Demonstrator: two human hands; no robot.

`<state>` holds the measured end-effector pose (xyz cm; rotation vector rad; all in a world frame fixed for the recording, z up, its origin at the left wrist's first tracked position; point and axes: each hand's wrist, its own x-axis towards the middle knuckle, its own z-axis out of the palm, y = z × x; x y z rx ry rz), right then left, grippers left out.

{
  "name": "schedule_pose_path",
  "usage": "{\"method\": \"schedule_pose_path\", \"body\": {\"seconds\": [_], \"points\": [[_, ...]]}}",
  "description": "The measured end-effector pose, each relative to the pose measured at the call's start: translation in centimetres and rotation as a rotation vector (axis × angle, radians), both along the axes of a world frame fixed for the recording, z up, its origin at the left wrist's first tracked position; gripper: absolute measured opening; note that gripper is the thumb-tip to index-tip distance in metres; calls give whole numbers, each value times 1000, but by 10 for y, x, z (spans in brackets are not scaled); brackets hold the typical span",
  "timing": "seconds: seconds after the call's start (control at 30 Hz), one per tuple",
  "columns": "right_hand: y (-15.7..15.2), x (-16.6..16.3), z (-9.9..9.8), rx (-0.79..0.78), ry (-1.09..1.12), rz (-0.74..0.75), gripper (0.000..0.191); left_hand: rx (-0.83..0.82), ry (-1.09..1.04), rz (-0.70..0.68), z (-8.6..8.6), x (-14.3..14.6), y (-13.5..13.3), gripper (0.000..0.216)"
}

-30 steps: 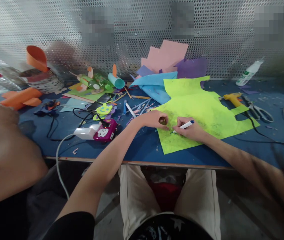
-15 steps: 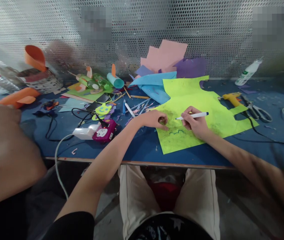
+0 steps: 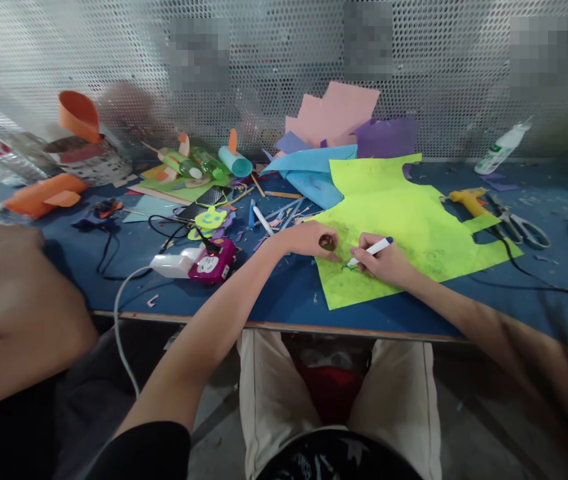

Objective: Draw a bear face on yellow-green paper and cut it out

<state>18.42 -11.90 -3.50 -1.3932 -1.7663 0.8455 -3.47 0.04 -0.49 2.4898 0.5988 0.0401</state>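
Note:
My right hand (image 3: pixel 381 259) is closed around a white marker pen (image 3: pixel 378 247) with a dark blue end. The pen's tip points down at a short dark line on a large sheet of yellow-green paper (image 3: pixel 384 193). My left hand (image 3: pixel 314 239) rests on the sheet's left edge. Its thumb and fingers curve apart, with an open gap between them and nothing held. The sheet lies on the blue table (image 3: pixel 274 300), has cut-out edges and shows dark smudges. Much of the drawn line is hidden by my right hand.
A yellow glue gun (image 3: pixel 468 199) and scissors (image 3: pixel 521 228) lie right of the sheet. A white bottle (image 3: pixel 504 148) stands behind them. Left are a purple power adapter (image 3: pixel 213 261), pens, paper scraps and a co-worker's arm (image 3: pixel 34 293). Pink paper (image 3: pixel 334 113) leans at the back.
My right hand has moved left and down with the marker pen, bringing its tip to the drawn line. My left hand stays in place. The co-worker's hand has shifted slightly.

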Motion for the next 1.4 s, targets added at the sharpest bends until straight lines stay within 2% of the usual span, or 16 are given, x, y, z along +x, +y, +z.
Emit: {"method": "schedule_pose_path", "body": {"seconds": [0.27, 0.63, 0.77, 0.83, 0.9, 1.1, 1.4], "points": [[1, -1, -2, 14, -112, -1, 31, -22, 4, 19, 5, 0, -4, 36], [0, -1, 3, 66, -100, -7, 32, -13, 14, 6, 1, 0, -1, 40], [0, 4, 0, 19, 132, -41, 32, -8, -6, -6, -2, 0, 2, 40], [1, 5, -2, 46, 299, -96, 33, -1, -10, -6, -4, 0, 4, 41], [2, 4, -3, 65, 371, -101, 34, 4, -17, -8, -6, 0, 5, 42], [-2, -4, -1, -48, 182, 59, 31, -3, -11, -1, -5, 1, 3, 42], [-3, -2, -9, -19, 12, 39, 32, -2, -14, -9, -4, 0, 2, 38]]}}
